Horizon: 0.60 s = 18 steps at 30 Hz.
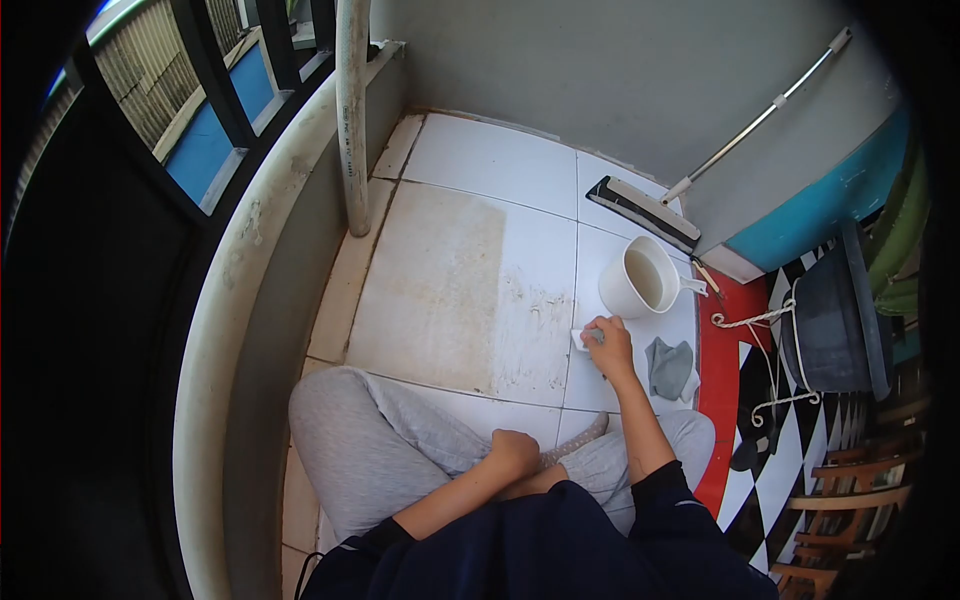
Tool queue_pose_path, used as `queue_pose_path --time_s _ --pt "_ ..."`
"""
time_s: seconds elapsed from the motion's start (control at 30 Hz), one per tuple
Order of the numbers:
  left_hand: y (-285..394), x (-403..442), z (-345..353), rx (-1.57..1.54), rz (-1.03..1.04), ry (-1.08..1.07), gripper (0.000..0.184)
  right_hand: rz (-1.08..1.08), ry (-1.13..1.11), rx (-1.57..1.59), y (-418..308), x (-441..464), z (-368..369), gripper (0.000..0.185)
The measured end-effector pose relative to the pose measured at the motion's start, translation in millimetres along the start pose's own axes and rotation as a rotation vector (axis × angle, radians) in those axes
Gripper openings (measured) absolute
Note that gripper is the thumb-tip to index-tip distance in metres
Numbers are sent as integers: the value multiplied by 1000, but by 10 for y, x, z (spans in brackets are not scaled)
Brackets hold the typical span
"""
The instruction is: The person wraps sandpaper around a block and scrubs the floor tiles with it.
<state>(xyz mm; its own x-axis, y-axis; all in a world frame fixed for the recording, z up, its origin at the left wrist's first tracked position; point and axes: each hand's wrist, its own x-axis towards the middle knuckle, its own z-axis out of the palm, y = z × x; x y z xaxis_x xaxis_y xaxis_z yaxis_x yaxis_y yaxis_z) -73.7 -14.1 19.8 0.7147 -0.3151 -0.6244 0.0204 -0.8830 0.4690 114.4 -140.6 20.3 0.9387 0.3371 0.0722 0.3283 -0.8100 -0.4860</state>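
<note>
One white pad [579,340], probably light, slightly springy and slippery if wet, lies on the floor [535,245] toward its right edge, pinched in the right hand's [613,348] fingers; best grip: opposite sides; left hand's [514,453] fingers curled closed.

1. This looks like a porch at a home, with a white square-tile floor [455,150].
2. A black metal fence [215,80] stands on one side.
3. A big dark round plant pot [825,325] holds a green plant [900,235].
</note>
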Motion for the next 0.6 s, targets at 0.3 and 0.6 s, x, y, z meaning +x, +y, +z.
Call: queue_pose_path --time_s 0.3,0.6 --pt "-62 57 91 -8 11 59 36 -246 43 -547 -130 682 165 16" --pt "-25 6 21 -16 11 51 34 -250 -102 -527 -92 657 111 19"
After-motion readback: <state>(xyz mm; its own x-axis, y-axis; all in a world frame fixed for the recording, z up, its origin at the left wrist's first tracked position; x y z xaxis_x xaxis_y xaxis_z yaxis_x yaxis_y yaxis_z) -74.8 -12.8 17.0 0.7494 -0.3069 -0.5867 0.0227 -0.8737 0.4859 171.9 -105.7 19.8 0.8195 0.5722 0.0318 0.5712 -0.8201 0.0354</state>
